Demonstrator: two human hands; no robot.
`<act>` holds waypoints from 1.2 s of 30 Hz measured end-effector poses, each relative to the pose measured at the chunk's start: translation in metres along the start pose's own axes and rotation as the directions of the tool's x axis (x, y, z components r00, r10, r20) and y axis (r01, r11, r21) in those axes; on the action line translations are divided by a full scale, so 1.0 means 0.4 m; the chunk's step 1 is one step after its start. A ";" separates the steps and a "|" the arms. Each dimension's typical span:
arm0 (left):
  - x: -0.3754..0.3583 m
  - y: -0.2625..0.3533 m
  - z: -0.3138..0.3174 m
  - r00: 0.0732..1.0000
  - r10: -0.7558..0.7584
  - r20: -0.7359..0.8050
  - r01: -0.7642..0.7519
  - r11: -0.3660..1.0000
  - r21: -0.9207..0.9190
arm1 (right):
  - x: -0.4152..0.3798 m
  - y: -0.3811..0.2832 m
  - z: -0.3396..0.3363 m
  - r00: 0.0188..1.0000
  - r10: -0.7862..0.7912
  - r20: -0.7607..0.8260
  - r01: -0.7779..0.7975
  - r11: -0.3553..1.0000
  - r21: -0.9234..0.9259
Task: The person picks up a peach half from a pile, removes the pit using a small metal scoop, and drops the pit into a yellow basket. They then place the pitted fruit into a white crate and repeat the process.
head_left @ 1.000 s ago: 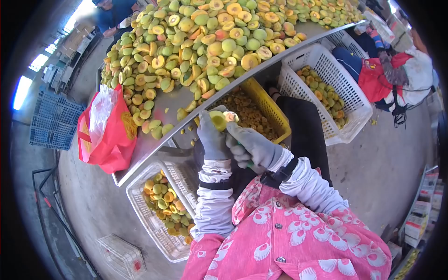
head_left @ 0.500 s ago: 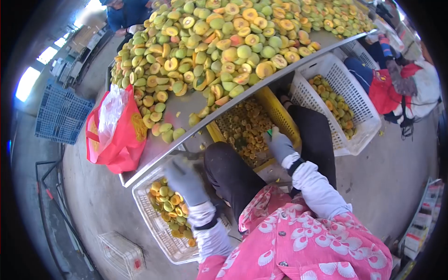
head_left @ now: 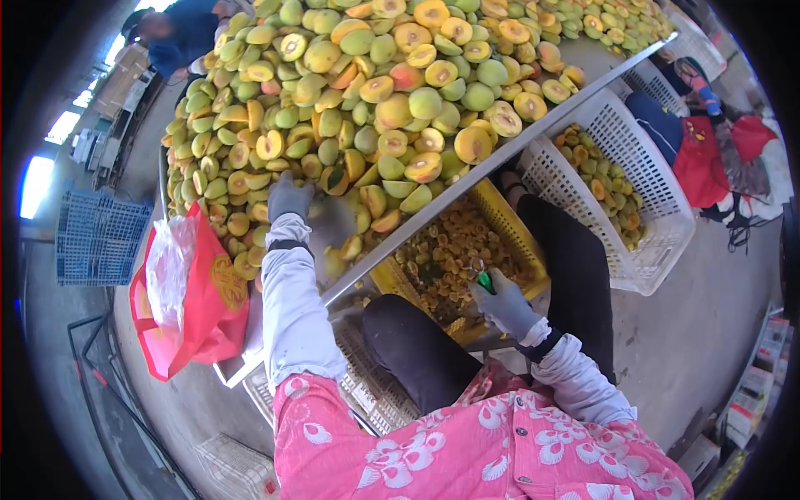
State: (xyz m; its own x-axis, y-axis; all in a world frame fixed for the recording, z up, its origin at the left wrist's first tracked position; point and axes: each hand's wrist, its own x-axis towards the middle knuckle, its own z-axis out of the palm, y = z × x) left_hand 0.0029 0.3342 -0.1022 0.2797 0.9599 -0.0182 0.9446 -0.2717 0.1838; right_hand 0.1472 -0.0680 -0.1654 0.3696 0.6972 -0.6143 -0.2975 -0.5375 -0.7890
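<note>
The gloved left hand [head_left: 289, 197] is laid on the halved fruit pile [head_left: 375, 92] on the tabletop [head_left: 533, 142]; whether its fingers are closed cannot be told. The right hand [head_left: 504, 307] is clamped on a green-handled tool [head_left: 483, 281] over the yellow crate [head_left: 500, 208] below the tabletop edge. Fruit near that edge could likely be knocked off by a careless reach.
</note>
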 end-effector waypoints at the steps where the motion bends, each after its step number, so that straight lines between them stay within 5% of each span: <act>1: -0.002 0.015 0.006 0.999 0.018 0.036 -0.019 1.000 0.021 | 0.004 0.012 -0.005 0.998 -0.061 0.017 0.060 0.994 0.086; 3: -0.055 0.056 -0.017 0.997 0.032 0.073 -0.036 0.998 0.045 | 0.002 -0.018 -0.004 0.980 -0.191 0.049 0.190 0.981 0.027; 5: -0.153 0.067 -0.038 0.998 -0.031 -0.058 0.007 0.932 -0.361 | -0.023 -0.092 0.019 0.942 -0.320 0.104 0.324 0.946 -0.027; 6: -0.195 0.060 -0.025 0.972 -0.058 -0.228 -0.027 0.935 -0.352 | -0.066 -0.161 0.036 0.958 -0.258 0.124 0.267 0.962 -0.057; 8: -0.316 0.074 -0.044 0.981 -0.018 -0.191 -0.158 0.486 -0.859 | -0.135 -0.256 0.067 0.971 -0.190 0.145 0.205 0.974 -0.096; 10: -0.492 0.109 -0.119 0.916 0.369 -0.158 -0.254 0.228 -0.940 | -0.189 -0.298 0.096 0.958 -0.187 0.215 0.214 0.970 -0.111; 11: -0.547 0.126 -0.114 0.914 0.373 -0.161 -0.257 0.222 -0.941 | -0.197 -0.282 0.111 0.959 -0.190 0.210 0.217 0.969 -0.114; 14: -0.676 0.190 -0.116 0.891 0.372 -0.260 -0.381 0.305 -0.873 | -0.234 -0.251 0.139 0.748 -0.658 0.083 0.657 0.719 -0.224; 15: -0.712 0.216 -0.140 0.955 0.277 -0.107 -0.100 -0.039 -0.994 | -0.248 -0.242 0.140 0.743 -0.665 0.077 0.662 0.713 -0.233; 16: -0.739 0.235 -0.159 0.965 0.251 0.082 0.179 -0.394 -0.901 | -0.256 -0.228 0.141 0.727 -0.685 0.047 0.670 0.693 -0.266; 26: -0.840 0.270 -0.203 0.986 0.115 -0.117 -0.092 -0.206 -0.974 | -0.334 -0.209 0.139 0.678 -0.733 0.055 0.688 0.608 -0.396; 30: -0.861 0.263 -0.209 0.988 0.100 -0.119 -0.094 -0.223 -0.970 | -0.354 -0.184 0.159 0.653 -0.756 0.043 0.735 0.619 -0.278; 32: -0.863 0.268 -0.224 0.981 0.136 -0.141 -0.110 -0.213 -0.971 | -0.381 -0.192 0.152 0.752 -0.644 0.138 0.652 0.758 -0.010; 36: -0.870 0.275 -0.233 0.992 0.120 -0.050 -0.039 -0.093 -0.995 | -0.394 -0.202 0.135 0.867 -0.456 0.200 0.472 0.881 -0.039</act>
State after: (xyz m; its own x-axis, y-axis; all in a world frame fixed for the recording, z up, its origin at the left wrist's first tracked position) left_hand -0.0065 -0.0232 0.0161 0.3819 0.9227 0.0532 -0.2695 0.0561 0.9614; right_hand 0.0654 -0.1089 -0.0045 0.2801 0.9445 -0.1717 -0.0535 -0.1632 -0.9851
